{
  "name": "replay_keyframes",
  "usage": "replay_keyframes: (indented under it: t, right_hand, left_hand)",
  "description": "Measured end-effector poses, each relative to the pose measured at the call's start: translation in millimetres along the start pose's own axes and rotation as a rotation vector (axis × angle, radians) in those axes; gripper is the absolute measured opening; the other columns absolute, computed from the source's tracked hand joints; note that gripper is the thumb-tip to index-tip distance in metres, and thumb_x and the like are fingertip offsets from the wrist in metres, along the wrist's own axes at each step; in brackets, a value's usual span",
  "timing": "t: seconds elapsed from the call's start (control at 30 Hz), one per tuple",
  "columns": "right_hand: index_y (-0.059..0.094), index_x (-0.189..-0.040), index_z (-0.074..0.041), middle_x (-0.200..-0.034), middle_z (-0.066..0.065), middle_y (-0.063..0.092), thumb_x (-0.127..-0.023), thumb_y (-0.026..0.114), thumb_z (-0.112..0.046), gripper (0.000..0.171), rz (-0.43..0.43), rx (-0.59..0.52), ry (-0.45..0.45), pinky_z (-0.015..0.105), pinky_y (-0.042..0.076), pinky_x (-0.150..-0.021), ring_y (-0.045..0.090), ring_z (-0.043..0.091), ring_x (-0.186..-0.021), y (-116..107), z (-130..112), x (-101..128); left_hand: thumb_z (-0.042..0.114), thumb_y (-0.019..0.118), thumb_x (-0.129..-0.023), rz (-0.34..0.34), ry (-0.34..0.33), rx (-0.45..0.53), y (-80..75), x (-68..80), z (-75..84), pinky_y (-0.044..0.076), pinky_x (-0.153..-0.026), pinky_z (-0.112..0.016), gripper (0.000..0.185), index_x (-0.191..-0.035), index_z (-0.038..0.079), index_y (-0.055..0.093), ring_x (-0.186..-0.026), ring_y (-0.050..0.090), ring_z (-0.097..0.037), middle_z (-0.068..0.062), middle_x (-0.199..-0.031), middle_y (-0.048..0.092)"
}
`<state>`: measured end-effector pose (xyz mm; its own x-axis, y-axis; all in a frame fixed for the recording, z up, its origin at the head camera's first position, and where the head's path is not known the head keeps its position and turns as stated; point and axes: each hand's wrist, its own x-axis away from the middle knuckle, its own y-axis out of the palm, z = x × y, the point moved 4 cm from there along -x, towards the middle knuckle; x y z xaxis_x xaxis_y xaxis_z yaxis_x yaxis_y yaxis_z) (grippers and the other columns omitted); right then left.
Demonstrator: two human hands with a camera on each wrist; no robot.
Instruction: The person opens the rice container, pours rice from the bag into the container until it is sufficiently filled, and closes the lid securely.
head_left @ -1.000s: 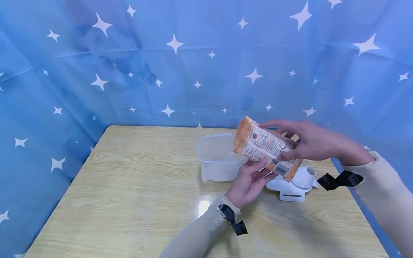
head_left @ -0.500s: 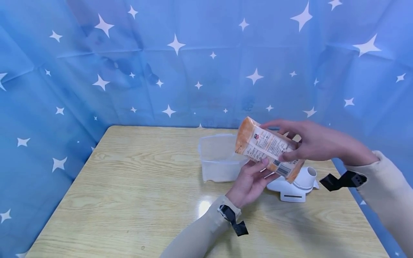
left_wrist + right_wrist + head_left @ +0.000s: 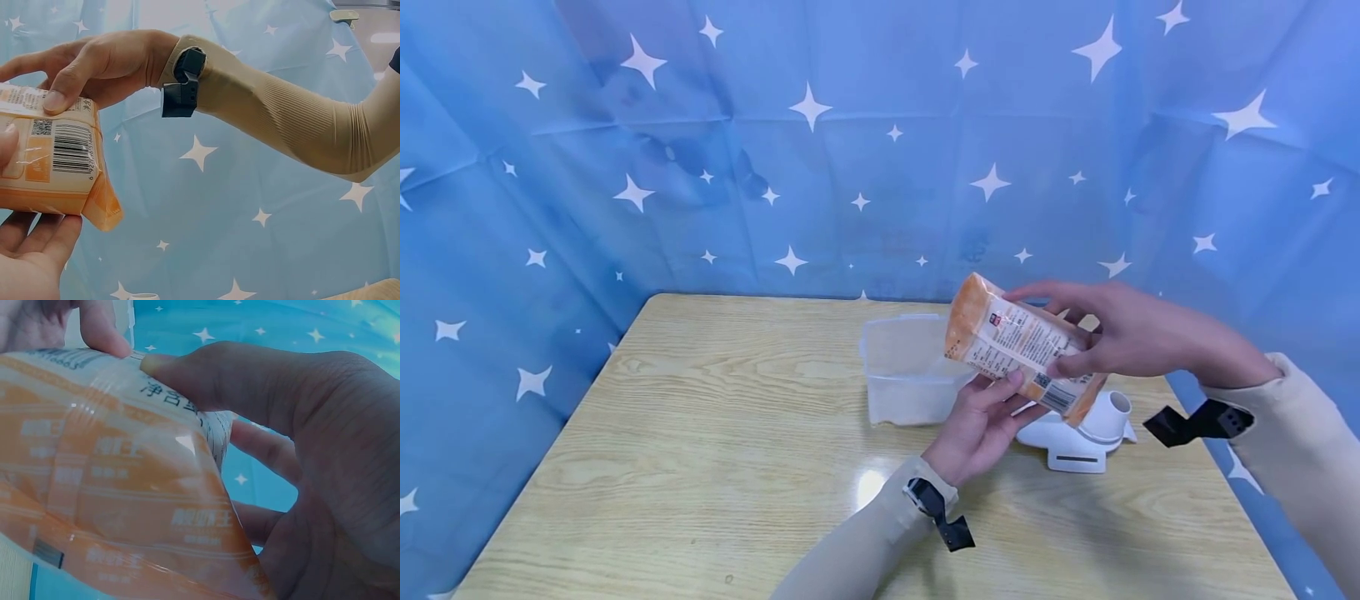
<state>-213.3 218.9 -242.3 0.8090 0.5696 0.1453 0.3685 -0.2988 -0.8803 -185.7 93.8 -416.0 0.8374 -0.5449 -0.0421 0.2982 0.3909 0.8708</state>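
Note:
Both hands hold an orange-and-white plastic food packet (image 3: 1018, 342) tilted in the air above the table, its barcode side facing the head camera. My left hand (image 3: 977, 425) grips it from below, thumb on the printed face and fingers underneath. From the upper right, my right hand (image 3: 1120, 329) holds its edge, the thumb on the printed face and the fingers over the far side. In the left wrist view the packet (image 3: 50, 150) shows a barcode and a folded orange end. Close up in the right wrist view, the right thumb (image 3: 206, 372) presses the wrapper.
Behind the left hand stands a translucent plastic container (image 3: 910, 400). A white plastic device with a round spout (image 3: 1093, 433) lies on the wooden table (image 3: 737, 467), partly hidden by the packet. A blue star-patterned curtain (image 3: 850, 150) hangs behind the table.
The hands and packet hold nearly the same pose; the head view shifts only slightly.

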Motion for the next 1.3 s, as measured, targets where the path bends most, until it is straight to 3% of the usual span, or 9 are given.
replay_keyframes:
  t: [0.5,1.3]
  right_hand:
    - [0.038,-0.154,-0.045,-0.114,0.000,0.066,-0.083,0.087,-0.027,0.088,0.000,0.009,0.009,0.028,0.049,-0.057,0.059,0.017,-0.082,0.1,-2.1,0.1]
    - [0.037,-0.154,-0.046,-0.117,0.000,0.067,-0.084,0.086,-0.027,0.088,-0.006,0.010,0.017,0.028,0.050,-0.059,0.062,0.018,-0.093,-1.5,-2.3,-1.2]
  left_hand:
    - [0.016,0.060,-0.104,0.023,0.021,0.014,1.9,2.9,1.2,0.042,-0.121,-0.048,0.046,-0.148,0.019,0.050,-0.134,0.056,-0.022,-0.005,-0.147,0.056]
    - [0.017,0.060,-0.104,0.032,0.022,0.011,2.9,1.4,2.4,0.040,-0.122,-0.049,0.045,-0.148,0.020,0.050,-0.134,0.056,-0.022,-0.005,-0.147,0.056]
